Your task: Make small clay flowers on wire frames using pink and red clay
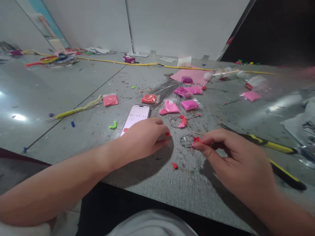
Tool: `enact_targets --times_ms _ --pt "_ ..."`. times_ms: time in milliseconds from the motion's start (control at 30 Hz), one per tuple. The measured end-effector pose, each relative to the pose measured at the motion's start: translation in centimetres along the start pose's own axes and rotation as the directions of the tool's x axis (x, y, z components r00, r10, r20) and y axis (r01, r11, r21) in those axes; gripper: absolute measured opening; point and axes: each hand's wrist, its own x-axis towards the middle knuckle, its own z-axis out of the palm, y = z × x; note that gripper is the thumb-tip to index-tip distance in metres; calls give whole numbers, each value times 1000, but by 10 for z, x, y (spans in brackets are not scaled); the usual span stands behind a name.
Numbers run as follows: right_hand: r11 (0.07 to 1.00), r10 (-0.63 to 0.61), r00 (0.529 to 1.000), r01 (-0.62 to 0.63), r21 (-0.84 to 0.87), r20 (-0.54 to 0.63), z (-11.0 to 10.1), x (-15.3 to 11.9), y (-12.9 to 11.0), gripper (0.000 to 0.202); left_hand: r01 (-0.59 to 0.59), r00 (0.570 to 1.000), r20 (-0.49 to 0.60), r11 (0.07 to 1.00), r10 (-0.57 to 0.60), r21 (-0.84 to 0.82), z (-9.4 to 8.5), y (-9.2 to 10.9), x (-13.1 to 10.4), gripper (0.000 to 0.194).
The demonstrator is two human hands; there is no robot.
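A round wire frame (187,141) with red clay on its right side lies on the grey table. My right hand (230,157) pinches at that red clay (197,139), thumb and index finger together. Left of the frame, my left hand (147,136) hovers over the table with its fingers bent round a small red piece (167,134). Behind the two hands rests a second wire frame (175,122) with red and pink clay shapes (183,121). A small red scrap (174,166) lies nearer the table's front edge.
A phone (137,114) showing a timer is partly under my left hand. Behind are clay packets (190,104), thin wires (164,90) and a yellow cord (115,61). Black and yellow pliers (275,146) lie at the right, near plastic bottles (257,82). Green clay (113,125) sits left.
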Motion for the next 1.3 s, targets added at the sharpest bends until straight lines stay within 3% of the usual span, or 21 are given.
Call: enact_targets --times_ms 100,167,267,333,400,467,533,567,633,700,767,833,900,1000,1100,1300 --pt "999 -28 999 27 41 42 0 -1 -2 8 143 987 -14 922 -159 -360 -4 7 3 24" --pt "992 -98 994 94 84 44 2 -1 -4 3 201 978 80 755 -194 -624 -3 14 4 21" --pt "970 -208 978 204 132 16 6 -2 -8 9 291 956 277 457 -99 -840 0 25 4 24" --pt "961 -241 970 240 136 -9 8 -2 -10 14 341 936 348 365 -49 -866 3 29 4 25" --pt "964 -236 971 238 119 -29 9 -2 -11 15 328 940 334 431 -64 -841 4 28 3 27" --pt "972 -212 976 215 90 -42 9 -2 -10 14 228 971 215 670 -104 -706 5 23 4 30" --pt "979 -186 982 189 73 -45 8 -2 -9 12 110 994 58 911 -94 -397 6 15 5 33" --pt "981 -179 983 181 71 -43 8 -2 -9 11 84 996 22 969 -81 -234 7 10 5 32" --pt "982 -177 984 179 65 -35 8 -2 -8 9 80 996 42 997 -79 -15 8 2 5 29" --pt "983 -176 984 178 49 -31 8 -1 -6 11 97 991 87 994 -101 50 8 -1 5 26" --pt "985 -167 986 167 43 -8 9 0 -4 14 94 995 28 995 -94 16 7 0 5 27" --pt "987 -148 989 147 61 20 9 0 -2 15 84 991 -94 988 -96 -130 4 6 4 26" --pt "986 -148 989 145 86 30 9 0 -2 15 79 986 -101 908 -131 -412 1 14 4 20" --pt "974 -200 980 199 108 -5 9 0 -6 17 129 991 79 593 -110 -795 1 26 3 18" --pt "960 -249 967 253 123 -46 8 0 -11 22 173 985 160 397 -64 -901 4 32 2 13" --pt "946 -291 955 296 135 -53 8 0 -12 26 335 942 329 165 -64 -928 6 34 -1 16"
